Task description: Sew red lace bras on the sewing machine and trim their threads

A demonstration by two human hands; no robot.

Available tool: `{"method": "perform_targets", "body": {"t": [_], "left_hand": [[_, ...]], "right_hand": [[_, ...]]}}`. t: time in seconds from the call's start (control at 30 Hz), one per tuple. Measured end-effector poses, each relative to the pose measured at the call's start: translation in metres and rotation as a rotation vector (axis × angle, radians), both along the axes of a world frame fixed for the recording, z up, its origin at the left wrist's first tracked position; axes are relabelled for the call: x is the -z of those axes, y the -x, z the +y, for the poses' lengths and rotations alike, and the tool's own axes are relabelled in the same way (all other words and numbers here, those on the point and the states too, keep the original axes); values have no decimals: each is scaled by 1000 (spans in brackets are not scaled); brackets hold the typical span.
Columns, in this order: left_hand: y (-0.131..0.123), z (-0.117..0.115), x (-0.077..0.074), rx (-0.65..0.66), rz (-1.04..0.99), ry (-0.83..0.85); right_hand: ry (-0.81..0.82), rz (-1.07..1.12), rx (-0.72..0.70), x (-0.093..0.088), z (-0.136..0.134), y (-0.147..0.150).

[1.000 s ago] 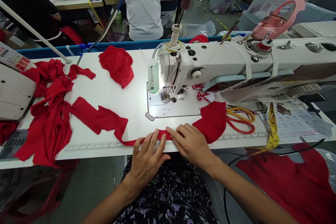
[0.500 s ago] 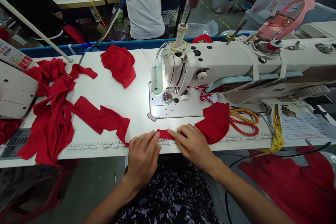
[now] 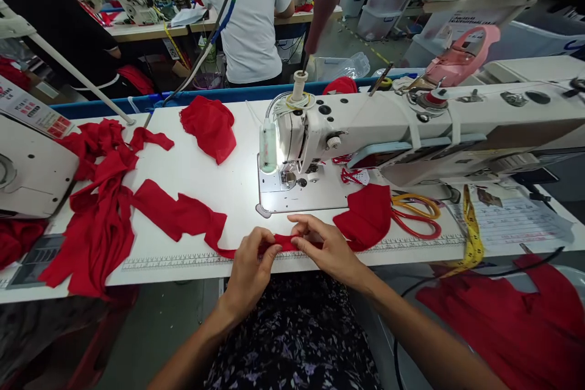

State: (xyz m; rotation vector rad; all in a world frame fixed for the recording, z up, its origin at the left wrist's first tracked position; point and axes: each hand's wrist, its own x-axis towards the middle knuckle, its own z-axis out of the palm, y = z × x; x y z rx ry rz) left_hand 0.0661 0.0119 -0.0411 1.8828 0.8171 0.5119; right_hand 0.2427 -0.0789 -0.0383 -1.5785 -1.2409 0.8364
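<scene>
A narrow red fabric strip (image 3: pixel 284 242) stretches between my two hands at the table's front edge, over the printed ruler (image 3: pixel 183 260). My left hand (image 3: pixel 252 268) pinches it between thumb and fingers. My right hand (image 3: pixel 326 248) grips the same strip a short way to the right, thumb and index finger closed on it. Leftward the strip runs on into a wider wavy red band (image 3: pixel 178 213) lying on the table. A folded red fabric piece (image 3: pixel 365 216) lies just right of my right hand. Behind my hands stands the sewing machine (image 3: pixel 315 128), its lamp lit.
Orange- and red-handled scissors (image 3: pixel 415 225) and a yellow tape measure (image 3: pixel 473 234) lie to the right. A red fabric heap (image 3: pixel 105 213) covers the left side, with a red piece (image 3: pixel 210 128) at the back. Another person in a white shirt (image 3: pixel 249 12) sits beyond.
My fingers have gone from resting flat along the strip to pinching it, with both thumbs now showing. The strip looks slightly lifted. The camera view has tilted up a little.
</scene>
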Motion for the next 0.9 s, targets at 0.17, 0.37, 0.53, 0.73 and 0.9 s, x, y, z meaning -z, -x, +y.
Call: {"method": "perform_targets", "body": {"t": [0.17, 0.37, 0.53, 0.73, 0.9], "left_hand": [[-3, 11, -14, 7, -74, 393], [-7, 18, -23, 60, -78, 535], [-7, 16, -25, 34, -91, 582], [-7, 16, -24, 58, -53, 545], [-19, 15, -19, 131, -64, 499]], "right_hand": [[13, 248, 46, -10, 6, 1], [83, 353, 24, -16, 0, -6], [89, 353, 46, -18, -2, -7], [61, 384, 81, -21, 3, -2], [49, 431, 126, -20, 6, 6]]}}
